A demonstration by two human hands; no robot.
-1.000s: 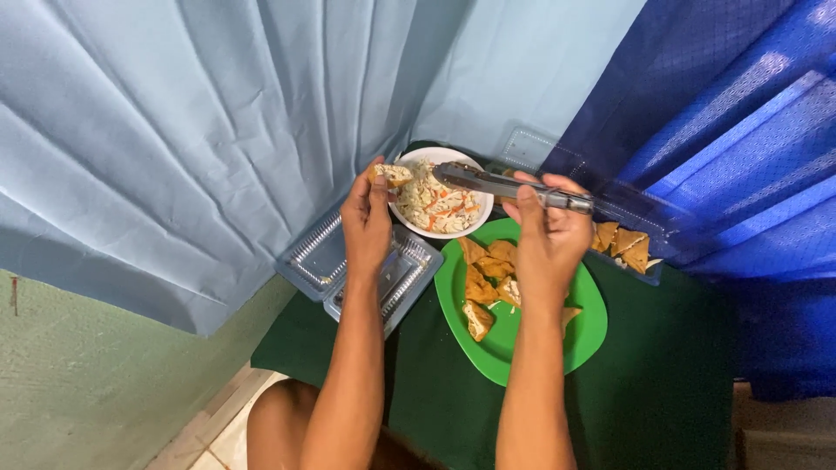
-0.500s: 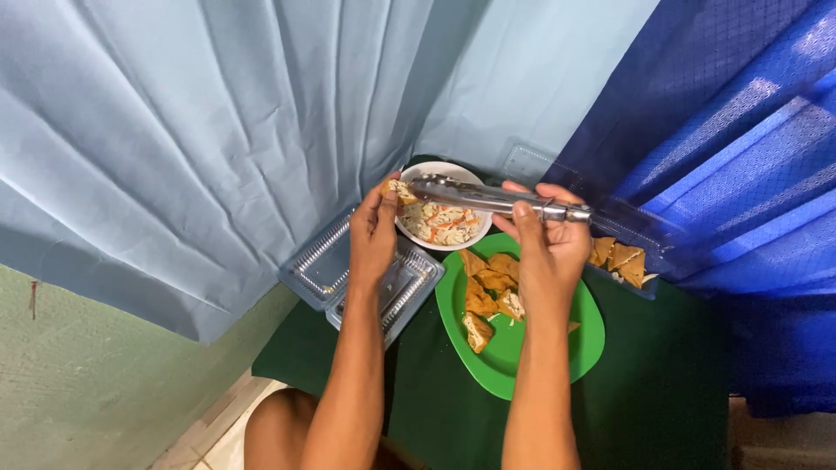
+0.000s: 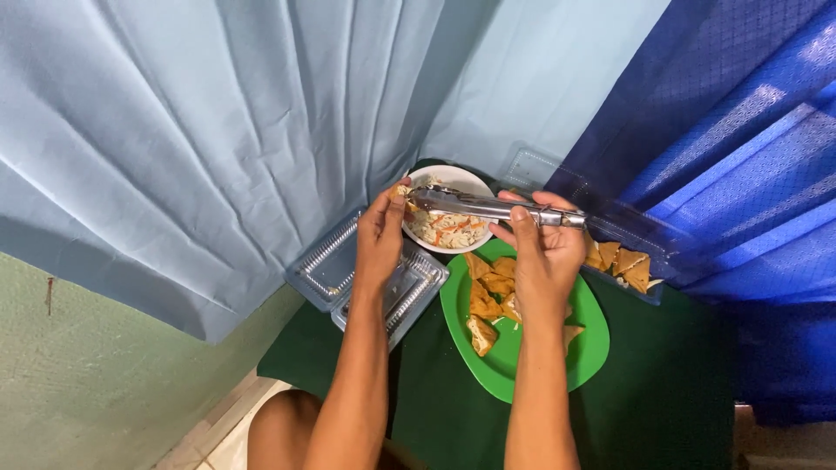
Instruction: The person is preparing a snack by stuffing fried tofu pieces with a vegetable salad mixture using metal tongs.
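We hold metal tongs [image 3: 488, 207] in our right hand [image 3: 544, 252], fingers wrapped shut around the handle end, the tips reaching left over the white bowl [image 3: 448, 181]. Our left hand [image 3: 380, 233] meets the tong tips at the bowl's left rim, fingers pinched there on what looks like a bit of the shredded filling [image 3: 448, 228], though the view is too small to be sure it grips anything.

The bowl sits at the far edge of the green cloth [image 3: 662, 400], touching the green plate [image 3: 588, 348] just in front of it. The plate carries several fried triangles [image 3: 489, 287], golden and partly under our right hand. More triangles [image 3: 623, 261] lie in a clear tray [image 3: 649, 228] to the right, beside the blue curtain. An open clear clamshell [image 3: 331, 265] lies under our left wrist, with no food in it as far as we can see.

So we judge the work to be midway: pieces are set out on the plate, filling remains in the bowl, and the clamshell is not yet packed.
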